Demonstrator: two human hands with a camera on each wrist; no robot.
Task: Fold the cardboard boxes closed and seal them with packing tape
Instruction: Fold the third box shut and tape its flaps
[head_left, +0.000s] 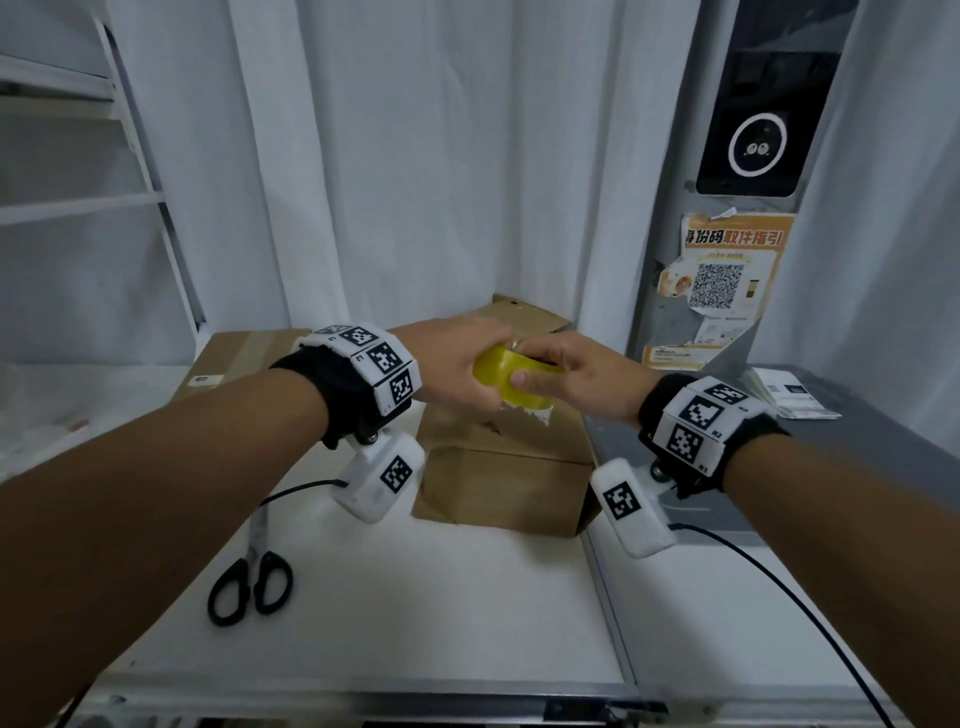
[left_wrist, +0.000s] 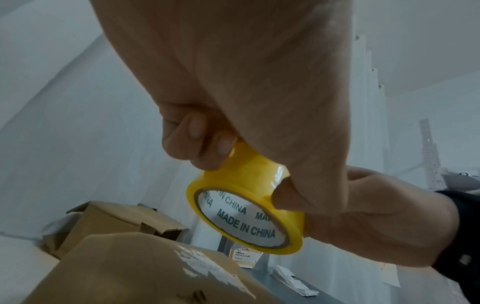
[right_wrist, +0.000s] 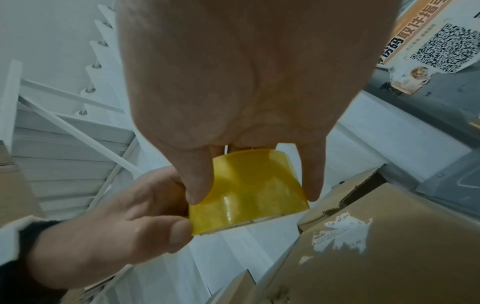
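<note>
Both hands hold a yellow roll of packing tape (head_left: 511, 378) in the air above a small cardboard box (head_left: 506, 470) with torn label scraps on its top. My left hand (head_left: 457, 371) grips the roll from the left, fingers curled round its rim (left_wrist: 202, 144). My right hand (head_left: 561, 371) holds it from the right, thumb and fingers pressed on the roll's outer face (right_wrist: 249, 185). The roll's white core reads "MADE IN CHINA" (left_wrist: 244, 220). No loose tape end shows.
Black-handled scissors (head_left: 252, 577) lie on the white table (head_left: 441, 597) at the left front. A taped flat box (head_left: 236, 358) sits at back left, another opened box (head_left: 524, 314) behind. A grey counter (head_left: 831, 467) with papers stands to the right; white shelving at left.
</note>
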